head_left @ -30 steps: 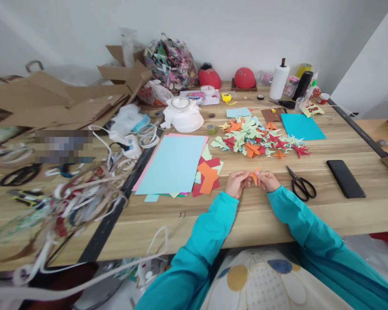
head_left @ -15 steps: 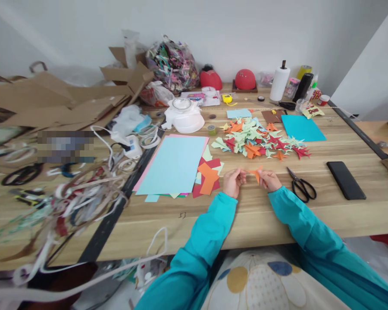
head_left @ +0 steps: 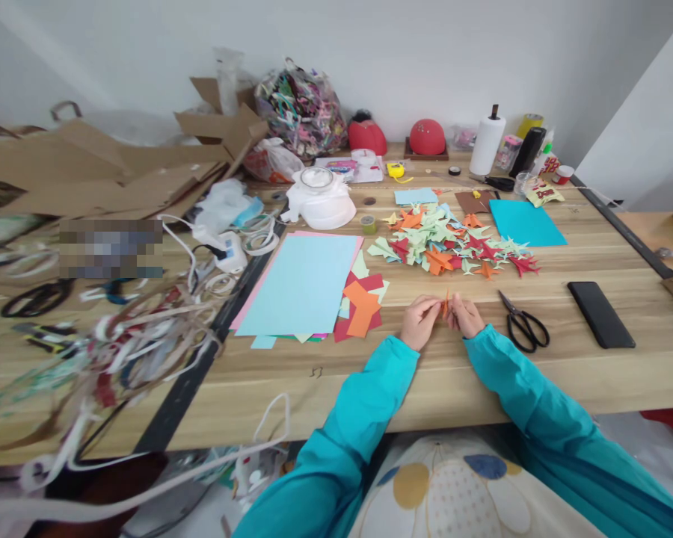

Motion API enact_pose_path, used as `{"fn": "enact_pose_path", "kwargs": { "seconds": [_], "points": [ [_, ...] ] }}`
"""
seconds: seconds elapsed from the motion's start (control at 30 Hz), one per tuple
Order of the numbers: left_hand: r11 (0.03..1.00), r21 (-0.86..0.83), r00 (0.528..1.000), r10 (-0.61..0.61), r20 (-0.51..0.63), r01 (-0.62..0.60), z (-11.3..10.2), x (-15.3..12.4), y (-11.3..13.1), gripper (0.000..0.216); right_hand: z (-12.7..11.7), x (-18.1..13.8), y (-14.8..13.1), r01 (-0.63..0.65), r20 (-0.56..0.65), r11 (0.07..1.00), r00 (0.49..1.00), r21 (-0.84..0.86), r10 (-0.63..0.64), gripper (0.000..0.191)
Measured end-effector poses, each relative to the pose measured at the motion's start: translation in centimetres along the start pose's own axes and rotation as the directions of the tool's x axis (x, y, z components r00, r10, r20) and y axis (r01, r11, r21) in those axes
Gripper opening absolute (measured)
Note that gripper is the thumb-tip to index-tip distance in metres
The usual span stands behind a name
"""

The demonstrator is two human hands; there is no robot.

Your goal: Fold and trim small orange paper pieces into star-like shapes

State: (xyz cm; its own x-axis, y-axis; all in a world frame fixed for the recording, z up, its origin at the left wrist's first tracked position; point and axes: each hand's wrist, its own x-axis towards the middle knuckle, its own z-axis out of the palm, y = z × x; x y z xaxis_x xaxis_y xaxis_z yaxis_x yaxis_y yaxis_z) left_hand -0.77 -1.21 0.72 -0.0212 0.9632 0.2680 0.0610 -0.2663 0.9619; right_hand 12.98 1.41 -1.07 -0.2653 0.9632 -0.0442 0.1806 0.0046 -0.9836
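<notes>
In the head view, the left hand [head_left: 420, 321] and the right hand [head_left: 464, 315] meet above the near part of the desk [head_left: 269, 377], close together with their fingertips turned towards each other. Between them is a small orange paper piece [head_left: 446, 301], upright and seen nearly edge-on. The left grip is pinched on one side of it, thumb against finger, and the right grip is pinched on the other; the fingers cover much of the paper, so its exact folds are hard to make out. Directly beyond the hands lies a heap of folded paper shapes [head_left: 434, 232] in pale green, orange, red and light blue. Just right of the right hand, a pair of black-handled scissors [head_left: 514, 312] rests with its tips pointing away from the person, and farther right lies a dark phone [head_left: 600, 314]. To the left of the left hand, an orange cut-out [head_left: 363, 308] overlaps a red sheet [head_left: 342, 329], beside a stack of paper sheets [head_left: 300, 284] topped by a light blue one. A turquoise sheet [head_left: 528, 223] lies beyond the heap on the right, near a brown sheet [head_left: 471, 202]. Over on the far left spreads a tangle of straps and cords [head_left: 146, 329], with opened cardboard [head_left: 90, 161] behind it.
</notes>
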Motion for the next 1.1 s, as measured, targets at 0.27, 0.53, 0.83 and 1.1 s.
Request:
{"fn": "enact_pose_path", "kwargs": {
  "seconds": [0.27,0.53,0.83,1.1],
  "points": [
    [0.968,-0.140,0.978,-0.209,0.019,0.210,0.1,0.1,0.3,0.024,0.2,-0.5,-0.3,0.055,0.038,0.995,0.998,-0.084,-0.052,0.070],
    [0.914,-0.265,0.939,-0.336,-0.067,0.308,-0.2,0.5,-0.6,0.025,0.0,-0.8,-0.8,0.185,-0.078,0.972,0.977,-0.147,-0.198,0.061],
    [0.867,-0.388,0.939,-0.343,-0.011,0.312,-1.1,0.8,-1.1,0.030,-0.2,0.0,-1.7,0.154,-0.129,0.953,0.984,0.262,-0.124,0.036],
    [0.910,-0.287,0.944,-0.326,-0.044,0.301,-0.9,0.7,-0.6,0.028,0.2,-0.1,-1.5,0.105,0.009,0.931,0.993,0.349,-0.115,0.029]
  ]
}}
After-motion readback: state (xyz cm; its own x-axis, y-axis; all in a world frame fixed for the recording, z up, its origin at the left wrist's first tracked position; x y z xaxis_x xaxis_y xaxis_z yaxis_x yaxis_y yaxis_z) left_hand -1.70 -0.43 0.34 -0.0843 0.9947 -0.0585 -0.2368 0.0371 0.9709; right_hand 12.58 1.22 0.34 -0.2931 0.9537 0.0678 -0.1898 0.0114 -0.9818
